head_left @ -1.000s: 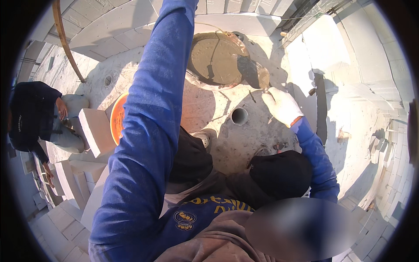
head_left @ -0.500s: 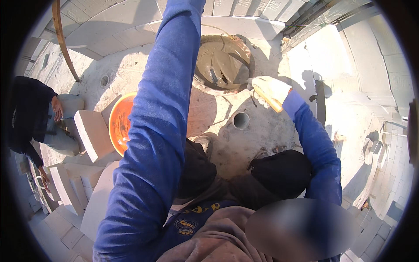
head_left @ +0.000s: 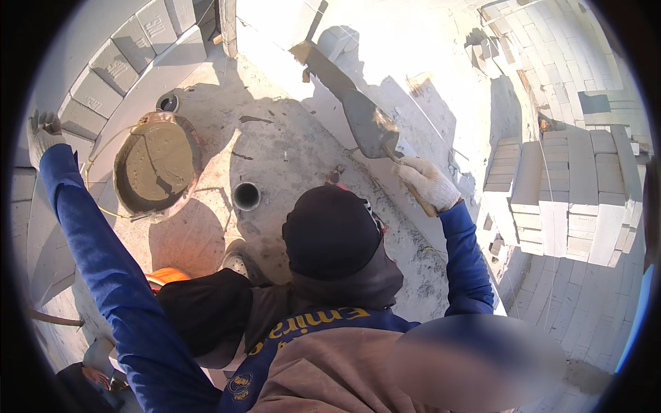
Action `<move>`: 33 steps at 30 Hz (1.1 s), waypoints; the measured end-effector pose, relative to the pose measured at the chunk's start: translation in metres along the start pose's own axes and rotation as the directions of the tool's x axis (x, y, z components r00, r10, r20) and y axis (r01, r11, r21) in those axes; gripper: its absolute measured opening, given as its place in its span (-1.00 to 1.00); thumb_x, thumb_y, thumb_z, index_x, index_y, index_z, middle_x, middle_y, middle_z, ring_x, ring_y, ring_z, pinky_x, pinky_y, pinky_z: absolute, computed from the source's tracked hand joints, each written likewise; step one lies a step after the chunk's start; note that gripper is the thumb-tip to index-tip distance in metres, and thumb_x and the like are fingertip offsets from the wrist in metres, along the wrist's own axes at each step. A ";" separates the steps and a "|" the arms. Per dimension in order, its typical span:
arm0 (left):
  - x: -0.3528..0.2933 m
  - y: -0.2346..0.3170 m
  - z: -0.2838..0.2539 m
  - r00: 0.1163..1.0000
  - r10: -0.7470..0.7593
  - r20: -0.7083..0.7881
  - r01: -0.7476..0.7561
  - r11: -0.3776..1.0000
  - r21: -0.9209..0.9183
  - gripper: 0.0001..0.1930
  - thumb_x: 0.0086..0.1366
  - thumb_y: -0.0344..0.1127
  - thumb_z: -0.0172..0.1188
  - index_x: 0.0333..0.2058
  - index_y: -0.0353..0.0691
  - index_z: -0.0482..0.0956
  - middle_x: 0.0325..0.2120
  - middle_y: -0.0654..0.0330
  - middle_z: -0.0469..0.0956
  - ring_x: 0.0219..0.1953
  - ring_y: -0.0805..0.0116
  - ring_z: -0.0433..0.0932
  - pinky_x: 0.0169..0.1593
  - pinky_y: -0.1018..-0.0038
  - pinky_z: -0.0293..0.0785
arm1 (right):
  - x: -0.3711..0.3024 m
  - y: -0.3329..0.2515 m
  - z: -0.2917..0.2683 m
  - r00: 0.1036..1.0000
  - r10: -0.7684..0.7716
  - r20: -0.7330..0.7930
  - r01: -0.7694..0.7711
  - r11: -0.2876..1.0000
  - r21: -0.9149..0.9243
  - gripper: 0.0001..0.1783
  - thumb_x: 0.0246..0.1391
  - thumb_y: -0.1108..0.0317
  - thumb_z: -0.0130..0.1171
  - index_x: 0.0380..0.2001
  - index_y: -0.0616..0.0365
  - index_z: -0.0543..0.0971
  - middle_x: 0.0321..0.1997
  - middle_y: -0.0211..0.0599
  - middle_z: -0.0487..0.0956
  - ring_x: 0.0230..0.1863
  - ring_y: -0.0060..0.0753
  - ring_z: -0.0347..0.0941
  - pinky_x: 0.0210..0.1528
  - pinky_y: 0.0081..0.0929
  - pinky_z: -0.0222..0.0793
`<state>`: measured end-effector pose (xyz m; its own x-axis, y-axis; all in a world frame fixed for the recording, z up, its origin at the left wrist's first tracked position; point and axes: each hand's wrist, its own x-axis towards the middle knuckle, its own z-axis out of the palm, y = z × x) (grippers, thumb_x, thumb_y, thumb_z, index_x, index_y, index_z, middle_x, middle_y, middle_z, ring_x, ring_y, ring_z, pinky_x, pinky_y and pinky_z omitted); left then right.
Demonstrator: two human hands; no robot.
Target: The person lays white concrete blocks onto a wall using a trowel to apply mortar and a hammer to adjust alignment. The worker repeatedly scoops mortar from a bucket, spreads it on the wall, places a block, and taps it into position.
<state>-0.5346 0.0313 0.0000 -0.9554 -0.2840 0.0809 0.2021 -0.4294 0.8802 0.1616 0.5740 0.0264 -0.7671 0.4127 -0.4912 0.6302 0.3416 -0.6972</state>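
Note:
My right hand (head_left: pixel 428 184), in a pale work glove, is closed around the handle of a trowel (head_left: pixel 372 125). Grey mortar covers the trowel's blade, which lies over a pale surface; a grey strip (head_left: pixel 330 74) runs on from its tip. At the far left, my gloved left hand (head_left: pixel 44 136) rests against the pale block wall (head_left: pixel 86 103) with its fingers stretched out, holding nothing. Between my arms, nearer the left one, stands a round bucket (head_left: pixel 197 146) of wet grey mortar (head_left: pixel 153 167) with a thin wire-like handle.
A pipe opening (head_left: pixel 246 196) rises from the floor in front of my knees. Part of an orange tub (head_left: pixel 167 276) shows beside my left leg. Stacked pale blocks (head_left: pixel 570 189) stand at the right. Another person's hand (head_left: pixel 95 376) appears at the lower left.
My view has turned right. My left arm, earlier stretched across the middle, now reaches to the far left. The trowel has moved from the bucket's edge to the pale surface on the right.

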 end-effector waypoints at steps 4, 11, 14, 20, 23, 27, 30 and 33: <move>0.061 -0.013 -0.033 0.996 -0.013 0.087 0.017 0.999 -0.052 -0.68 0.60 -0.16 0.09 0.05 -0.32 0.58 -0.22 0.06 0.55 -0.29 0.25 0.56 -0.09 0.36 0.67 | -0.034 0.045 -0.001 0.938 0.107 -0.329 -0.176 0.967 -0.186 -0.64 0.37 0.10 0.16 -0.09 0.21 0.66 -0.47 -0.27 0.60 -0.38 -0.34 0.59 -0.26 -0.29 0.52; 0.064 -0.021 -0.028 0.981 -0.029 0.191 0.028 1.000 0.009 -0.67 0.60 -0.16 0.09 0.06 -0.33 0.56 -0.25 0.10 0.54 -0.30 0.26 0.55 -0.12 0.38 0.67 | -0.029 0.072 0.065 0.754 -0.007 -0.656 -0.435 0.744 -0.507 -0.68 0.28 0.14 0.20 0.00 0.02 0.60 -0.17 0.01 0.64 -0.16 0.18 0.67 -0.13 0.06 0.58; 0.067 -0.007 -0.029 0.980 -0.028 0.198 0.022 0.999 0.030 -0.66 0.60 -0.16 0.10 0.09 -0.32 0.55 -0.24 0.12 0.54 -0.27 0.27 0.56 -0.13 0.38 0.66 | -0.029 0.093 0.086 0.722 0.071 -0.689 -0.460 0.792 -0.401 -0.65 0.28 0.15 0.21 0.07 -0.01 0.55 -0.04 0.00 0.61 -0.15 0.21 0.66 -0.13 0.12 0.57; 0.017 -0.008 0.000 0.986 -0.025 0.163 0.005 0.993 0.121 -0.63 0.59 -0.13 0.09 0.11 -0.32 0.55 -0.22 0.15 0.55 -0.24 0.28 0.56 -0.11 0.38 0.65 | -0.042 0.138 0.122 0.589 0.235 -0.773 -0.548 0.819 -0.169 -0.64 0.29 0.11 0.22 0.06 -0.01 0.50 0.02 -0.03 0.60 -0.11 0.19 0.67 -0.12 0.13 0.57; -0.011 -0.013 0.025 0.993 -0.033 0.113 0.016 0.988 0.151 -0.63 0.58 -0.09 0.11 0.10 -0.28 0.59 -0.29 0.22 0.51 -0.28 0.34 0.54 -0.14 0.44 0.61 | -0.072 0.187 0.138 0.566 0.305 -0.766 -0.623 0.767 -0.155 -0.62 0.31 0.08 0.21 0.07 0.00 0.49 0.01 -0.06 0.60 -0.13 0.21 0.66 -0.13 0.12 0.56; -0.055 -0.016 0.073 0.942 -0.176 0.286 0.060 0.926 0.373 -0.57 0.54 0.00 0.19 0.04 -0.29 0.66 -0.54 0.45 0.31 -0.57 0.59 0.27 -0.49 0.59 0.25 | -0.129 0.238 0.153 0.472 0.239 -0.849 -0.659 0.735 -0.159 -0.59 0.28 0.08 0.29 0.04 0.08 0.50 -0.19 -0.08 0.62 -0.22 0.13 0.65 -0.19 0.04 0.54; -0.204 -0.053 0.143 0.635 -0.480 0.606 -0.094 0.730 0.677 -0.58 0.46 0.01 0.23 0.00 -0.24 0.69 -0.41 0.27 0.47 -0.41 0.37 0.44 -0.31 0.43 0.39 | -0.158 0.218 0.140 0.457 0.205 -0.865 -0.613 0.777 -0.140 -0.65 0.31 0.11 0.25 -0.03 0.11 0.53 -0.22 -0.09 0.62 -0.26 0.09 0.63 -0.19 -0.02 0.54; -0.400 -0.105 0.182 0.120 -0.669 0.734 -0.500 0.597 0.627 -0.59 0.37 0.01 0.28 -0.03 -0.20 0.71 -0.29 0.09 0.63 -0.24 0.15 0.60 -0.14 0.27 0.52 | -0.143 0.168 0.123 0.554 0.191 -0.810 -0.427 0.901 -0.080 -0.71 0.34 0.16 0.18 -0.10 0.16 0.54 -0.29 -0.13 0.61 -0.29 0.04 0.61 -0.20 -0.07 0.53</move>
<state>-0.2132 0.3456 -0.0394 -0.4077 0.8821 -0.2361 0.4639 0.4228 0.7785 0.3624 0.4684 -0.0847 -0.2077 0.9780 0.0175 0.9045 0.1989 -0.3772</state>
